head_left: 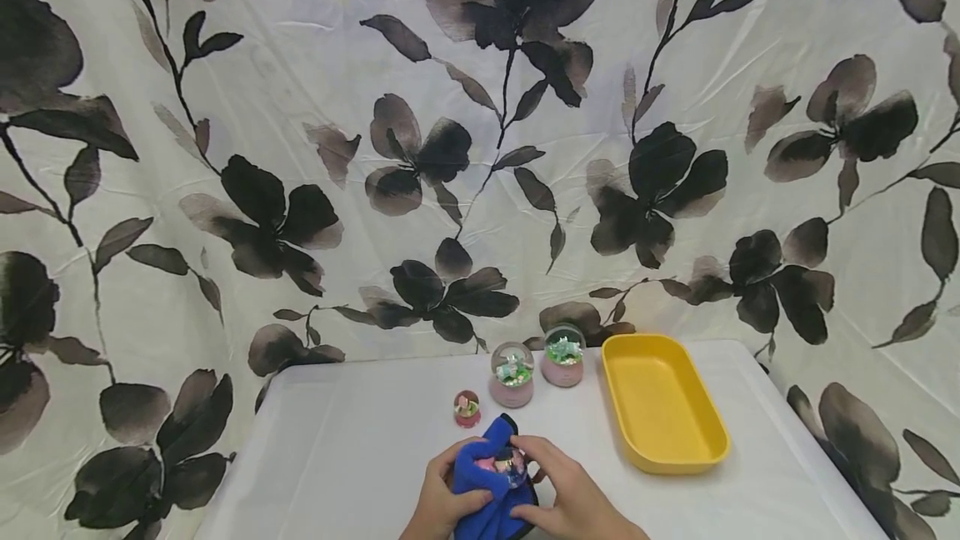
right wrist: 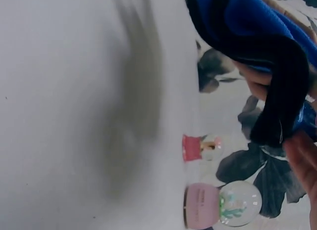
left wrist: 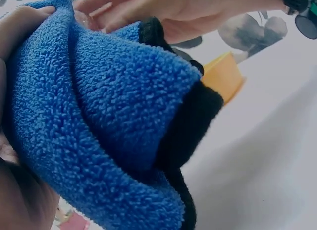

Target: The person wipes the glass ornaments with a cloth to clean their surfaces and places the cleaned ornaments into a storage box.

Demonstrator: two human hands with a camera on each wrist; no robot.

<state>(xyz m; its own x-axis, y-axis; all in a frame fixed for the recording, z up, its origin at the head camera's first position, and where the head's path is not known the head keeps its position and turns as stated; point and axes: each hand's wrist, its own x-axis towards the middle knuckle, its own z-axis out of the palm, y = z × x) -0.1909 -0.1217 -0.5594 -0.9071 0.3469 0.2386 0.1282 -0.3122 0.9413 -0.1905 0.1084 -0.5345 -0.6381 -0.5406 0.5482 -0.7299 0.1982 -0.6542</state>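
Observation:
Low at the front of the table, a blue cloth (head_left: 480,517) with black edging is wrapped around a small snow globe (head_left: 513,467) with pink and dark parts inside. My left hand (head_left: 442,497) grips the cloth and the globe within it from the left. From the right, my right hand (head_left: 570,492) pinches the globe, index finger by its top and thumb lower at the cloth. In the left wrist view the fluffy cloth (left wrist: 129,91) covers most of the globe. The right wrist view shows the cloth's black edge (right wrist: 285,86) beside my right fingers (right wrist: 302,158).
Just beyond the hands stands a tiny red-based snow globe (head_left: 467,409). Two larger pink-based globes, one nearer (head_left: 512,375) and another globe (head_left: 563,355) behind it, stand toward the back edge. A yellow tray (head_left: 663,402) lies at the right. Floral fabric (head_left: 337,90) hangs behind the white table (head_left: 322,457).

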